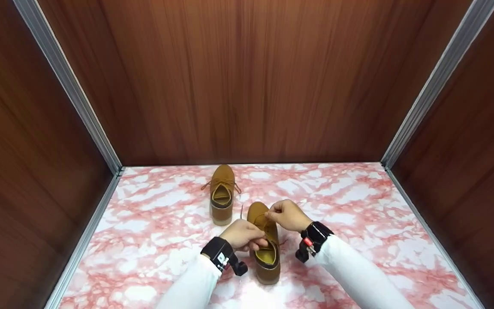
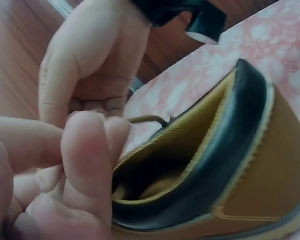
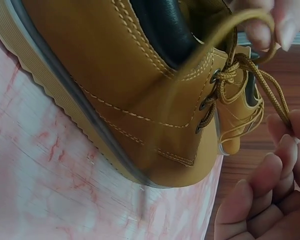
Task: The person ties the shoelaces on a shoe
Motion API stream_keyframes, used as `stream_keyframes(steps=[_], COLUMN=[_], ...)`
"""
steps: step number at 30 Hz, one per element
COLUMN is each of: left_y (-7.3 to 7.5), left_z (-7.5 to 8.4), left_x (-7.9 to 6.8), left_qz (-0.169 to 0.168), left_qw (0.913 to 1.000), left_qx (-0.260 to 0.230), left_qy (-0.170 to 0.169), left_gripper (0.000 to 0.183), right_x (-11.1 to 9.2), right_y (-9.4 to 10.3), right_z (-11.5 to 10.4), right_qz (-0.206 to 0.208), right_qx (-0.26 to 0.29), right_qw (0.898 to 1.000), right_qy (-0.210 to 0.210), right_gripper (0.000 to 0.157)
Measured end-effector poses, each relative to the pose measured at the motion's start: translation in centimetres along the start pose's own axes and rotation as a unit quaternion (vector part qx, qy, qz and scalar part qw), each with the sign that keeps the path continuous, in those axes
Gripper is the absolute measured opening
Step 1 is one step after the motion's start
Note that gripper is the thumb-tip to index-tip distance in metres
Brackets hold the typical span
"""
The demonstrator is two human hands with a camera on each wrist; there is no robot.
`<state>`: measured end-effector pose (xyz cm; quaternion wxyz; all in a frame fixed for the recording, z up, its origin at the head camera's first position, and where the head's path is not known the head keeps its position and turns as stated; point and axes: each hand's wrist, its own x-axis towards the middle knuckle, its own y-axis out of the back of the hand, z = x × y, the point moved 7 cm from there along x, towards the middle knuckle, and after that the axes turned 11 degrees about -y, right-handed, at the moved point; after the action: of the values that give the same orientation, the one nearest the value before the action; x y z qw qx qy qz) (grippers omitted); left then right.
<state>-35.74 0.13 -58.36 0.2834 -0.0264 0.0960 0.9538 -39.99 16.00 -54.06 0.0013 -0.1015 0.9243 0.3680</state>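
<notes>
A tan lace-up shoe [image 1: 267,274] with a dark padded collar stands on the surface, toe pointing away. Its brown shoelace [image 3: 276,97] is knotted over the eyelets, and a loose end hangs across the shoe's side in the right wrist view. My right hand [image 1: 291,216], right of the laces, pinches a doubled strand between thumb and finger. Over the shoe's opening, my left hand [image 1: 242,234] has curled fingers and pinches the lace near the knot; its fingertips partly hide the contact. In the left wrist view both hands meet beside the collar [image 2: 245,120].
A matching tan shoe [image 1: 222,214] with a tied bow stands farther back and to the left. Wood-grain panels [image 1: 247,86] with metal corner rails enclose the red-and-white marbled surface [image 1: 350,257] at the back and both sides.
</notes>
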Motion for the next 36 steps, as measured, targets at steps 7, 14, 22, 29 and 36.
stream_keyframes(steps=[7,14,22,29,36], left_y=[1.8,3.4,2.8,2.4,2.3], left_z=[-0.1,0.1,0.3,1.3,1.1], left_x=[0.2,0.7,1.3,1.4,1.5], left_qz=[0.045,0.144,0.142,0.136,0.134], left_qw=[0.9966,0.9802,0.9749,0.9566,0.9566], left_qx=[0.066,0.087,0.102,0.187,0.204], left_qy=[-0.020,-0.104,-0.138,-0.178,-0.159], left_gripper=[0.026,0.022,0.027,0.026,0.028], right_x=[0.0,0.2,0.5,0.3,0.3], right_y=[0.1,-0.1,-0.4,-0.3,0.0], right_z=[0.1,0.6,0.8,0.7,1.4], right_qz=[-0.002,0.001,0.002,0.003,-0.011], right_qx=[0.004,0.011,0.018,0.024,0.033], right_qw=[1.000,1.000,1.000,1.000,0.999], right_qy=[0.002,-0.008,-0.018,-0.017,-0.029], right_gripper=[0.026,0.026,0.029,0.031,0.031])
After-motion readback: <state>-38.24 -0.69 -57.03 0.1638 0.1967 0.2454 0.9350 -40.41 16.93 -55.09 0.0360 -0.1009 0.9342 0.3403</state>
